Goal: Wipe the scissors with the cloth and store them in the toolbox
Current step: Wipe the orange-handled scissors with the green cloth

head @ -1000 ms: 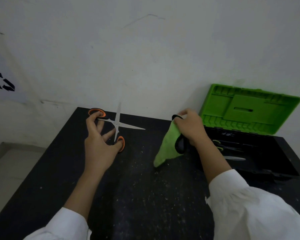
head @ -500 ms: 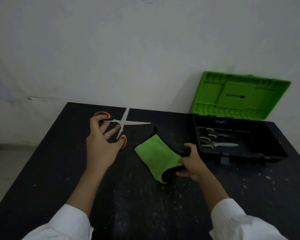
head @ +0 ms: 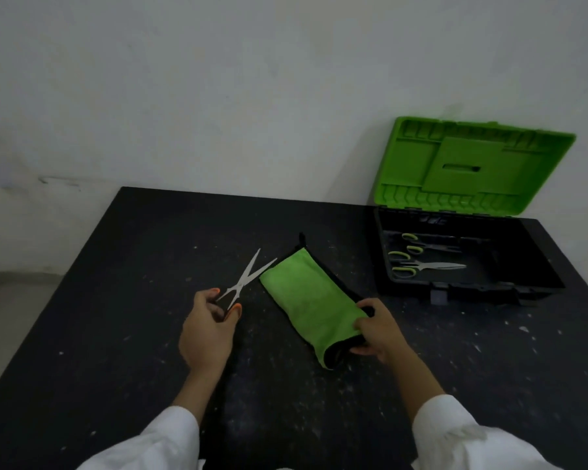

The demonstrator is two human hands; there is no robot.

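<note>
My left hand (head: 207, 330) grips the orange handles of a pair of scissors (head: 244, 282), whose steel blades are slightly parted and point up and right toward the cloth. A folded green cloth with a black edge (head: 308, 301) lies on the black table (head: 123, 320). My right hand (head: 375, 329) pinches the cloth's near corner. The black toolbox (head: 554, 283) stands at the right with its green lid (head: 469, 171) raised.
Two pairs of green-handled scissors (head: 421, 257) lie in the toolbox's left half. The table's back edge meets a white wall, and its left edge drops to a pale floor. The tabletop is flecked with white specks.
My left hand took up the orange scissors, drew them toward me and narrowed the blades. My right hand laid the cloth on the table and still holds its near corner.
</note>
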